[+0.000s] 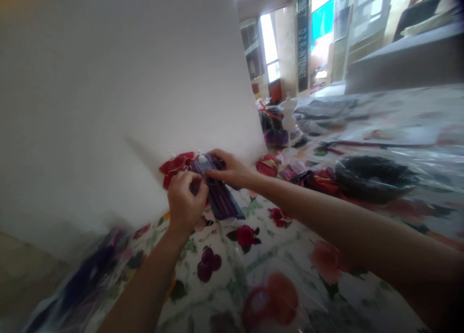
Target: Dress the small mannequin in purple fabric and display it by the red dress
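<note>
A small purple doll dress with a pale blue front panel and bead-like trim is between my hands, over the floral tablecloth. A white knob pokes out at its neck, like the top of a small dress form. My right hand wraps round the dress's upper part from the right, thumb across the front. At its left side, my left hand has its fingers pinched together at the sleeve edge; the exact grip is partly hidden. A red doll dress with gold trim stands just behind, against the white wall.
At the right stand a white miniature dress form and a dark round bowl-like thing under clear plastic. Red and purple fabric pieces lie beyond my right hand. Dark blue and purple cloth lies at the lower left.
</note>
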Demonstrator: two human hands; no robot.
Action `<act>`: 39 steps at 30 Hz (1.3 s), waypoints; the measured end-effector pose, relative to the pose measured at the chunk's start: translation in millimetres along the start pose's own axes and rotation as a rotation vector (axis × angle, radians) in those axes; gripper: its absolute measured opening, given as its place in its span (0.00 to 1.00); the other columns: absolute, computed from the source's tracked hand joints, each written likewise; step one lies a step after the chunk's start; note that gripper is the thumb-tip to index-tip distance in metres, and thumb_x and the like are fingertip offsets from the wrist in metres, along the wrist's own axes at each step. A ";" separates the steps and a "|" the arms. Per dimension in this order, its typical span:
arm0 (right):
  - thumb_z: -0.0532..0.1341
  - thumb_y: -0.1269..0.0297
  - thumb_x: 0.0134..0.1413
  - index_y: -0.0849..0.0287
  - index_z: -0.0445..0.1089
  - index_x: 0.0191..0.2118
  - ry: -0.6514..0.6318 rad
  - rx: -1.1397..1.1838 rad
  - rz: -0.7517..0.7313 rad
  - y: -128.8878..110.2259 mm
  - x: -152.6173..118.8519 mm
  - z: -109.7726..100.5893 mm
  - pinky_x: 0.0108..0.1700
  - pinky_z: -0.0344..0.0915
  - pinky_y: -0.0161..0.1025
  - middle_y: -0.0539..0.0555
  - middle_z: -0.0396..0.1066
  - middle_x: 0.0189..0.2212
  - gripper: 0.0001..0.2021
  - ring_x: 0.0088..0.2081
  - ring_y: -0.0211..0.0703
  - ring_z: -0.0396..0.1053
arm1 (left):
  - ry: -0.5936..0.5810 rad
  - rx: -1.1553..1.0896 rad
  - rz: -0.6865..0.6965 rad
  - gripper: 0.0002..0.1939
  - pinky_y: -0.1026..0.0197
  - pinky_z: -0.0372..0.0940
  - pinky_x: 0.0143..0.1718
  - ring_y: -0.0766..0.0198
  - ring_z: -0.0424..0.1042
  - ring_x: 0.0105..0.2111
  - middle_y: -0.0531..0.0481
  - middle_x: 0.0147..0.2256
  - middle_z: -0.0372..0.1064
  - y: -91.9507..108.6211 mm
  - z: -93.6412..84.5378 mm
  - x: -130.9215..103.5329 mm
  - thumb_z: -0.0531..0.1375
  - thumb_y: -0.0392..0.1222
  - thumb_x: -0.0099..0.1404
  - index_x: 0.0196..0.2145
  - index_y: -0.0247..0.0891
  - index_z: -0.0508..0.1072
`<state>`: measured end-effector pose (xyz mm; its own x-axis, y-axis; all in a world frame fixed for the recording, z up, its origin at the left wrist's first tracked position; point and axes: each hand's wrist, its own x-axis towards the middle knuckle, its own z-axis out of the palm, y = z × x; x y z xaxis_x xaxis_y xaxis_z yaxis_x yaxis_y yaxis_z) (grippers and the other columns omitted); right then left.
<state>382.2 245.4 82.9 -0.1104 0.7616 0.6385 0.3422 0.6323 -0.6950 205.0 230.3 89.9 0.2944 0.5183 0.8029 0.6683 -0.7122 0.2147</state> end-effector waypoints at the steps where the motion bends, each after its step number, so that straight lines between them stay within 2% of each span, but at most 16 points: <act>1: 0.63 0.59 0.51 0.61 0.67 0.48 0.003 -0.002 -0.006 -0.6 0.0 -0.5 0.42 0.63 0.38 0.53 0.71 0.39 0.19 0.39 0.42 0.68 | 0.003 0.004 0.002 0.03 0.56 0.62 0.38 0.60 0.66 0.33 0.50 0.30 0.66 0.0 0.4 0.2 0.59 0.37 0.61 0.29 0.38 0.71; 5: 0.63 0.60 0.51 0.61 0.68 0.47 -0.004 0.042 -0.002 -4.1 -0.5 -4.5 0.40 0.63 0.38 0.53 0.71 0.37 0.17 0.38 0.41 0.67 | -0.017 0.046 0.052 0.05 0.56 0.62 0.38 0.59 0.67 0.34 0.50 0.30 0.67 -0.2 0.2 0.9 0.59 0.41 0.64 0.31 0.39 0.73; 9: 0.60 0.60 0.54 0.60 0.69 0.45 -0.028 0.229 0.140 -7.5 -1.1 -7.5 0.30 0.61 0.36 0.50 0.68 0.30 0.14 0.29 0.37 0.64 | 0.023 0.123 0.127 0.05 0.55 0.62 0.41 0.57 0.67 0.36 0.49 0.31 0.68 0.3 -1.7 -2.6 0.59 0.40 0.66 0.33 0.39 0.72; 13: 0.60 0.60 0.56 0.60 0.69 0.45 -0.053 0.338 0.194 -11.9 3.4 -9.0 0.27 0.60 0.34 0.49 0.67 0.27 0.13 0.25 0.35 0.63 | 0.044 0.124 0.160 0.02 0.54 0.62 0.42 0.56 0.68 0.37 0.48 0.33 0.69 2.3 3.2 -8.0 0.59 0.38 0.65 0.34 0.39 0.71; 15: 0.60 0.60 0.56 0.60 0.70 0.45 -0.058 0.313 0.176 -15.8 9.0 -10.1 0.29 0.61 0.34 0.50 0.69 0.29 0.13 0.27 0.35 0.63 | 0.046 0.121 0.141 0.03 0.54 0.63 0.41 0.56 0.68 0.37 0.48 0.31 0.68 3.1 7.7 -8.9 0.60 0.39 0.64 0.32 0.39 0.71; 18: 0.61 0.60 0.56 0.60 0.70 0.43 -0.069 0.272 0.106 -21.5 18.9 -11.1 0.37 0.64 0.35 0.52 0.71 0.36 0.11 0.34 0.37 0.66 | 0.065 0.135 0.110 0.04 0.56 0.63 0.39 0.57 0.67 0.34 0.49 0.30 0.66 4.6 13.6 -8.2 0.61 0.40 0.63 0.31 0.38 0.71; 20: 0.61 0.60 0.56 0.60 0.70 0.41 -0.097 0.261 0.065 -23.3 23.7 -10.5 0.41 0.63 0.36 0.53 0.71 0.37 0.11 0.38 0.38 0.67 | 0.077 0.171 0.115 0.05 0.56 0.62 0.39 0.57 0.68 0.35 0.49 0.31 0.67 5.5 16.6 -7.6 0.62 0.42 0.63 0.31 0.39 0.71; 27: 0.59 0.56 0.56 0.60 0.68 0.35 -0.134 0.169 -0.002 -19.5 23.0 -8.5 0.40 0.61 0.38 0.51 0.68 0.32 0.11 0.36 0.39 0.64 | 0.106 0.347 0.172 0.09 0.53 0.59 0.39 0.53 0.66 0.36 0.46 0.31 0.67 5.1 27.1 -9.1 0.60 0.46 0.65 0.33 0.38 0.74; 32: 0.59 0.57 0.56 0.60 0.70 0.38 -0.129 0.194 0.012 -17.6 22.7 -10.0 0.41 0.61 0.38 0.51 0.70 0.34 0.11 0.36 0.39 0.65 | 0.131 0.342 0.153 0.09 0.52 0.58 0.39 0.53 0.65 0.36 0.46 0.31 0.65 8.7 30.1 -10.1 0.59 0.46 0.65 0.31 0.38 0.71; 39: 0.57 0.58 0.57 0.61 0.71 0.38 -0.146 0.223 -0.004 -18.4 20.2 -9.9 0.42 0.61 0.38 0.52 0.70 0.34 0.12 0.37 0.39 0.65 | 0.149 0.383 0.175 0.10 0.53 0.58 0.38 0.52 0.65 0.36 0.45 0.31 0.66 10.2 28.2 -9.9 0.59 0.47 0.65 0.33 0.37 0.73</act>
<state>382.9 247.8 111.8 -0.2503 0.7611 0.5984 0.1293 0.6389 -0.7584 228.2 231.3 68.5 0.3424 0.3119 0.8863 0.8303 -0.5419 -0.1301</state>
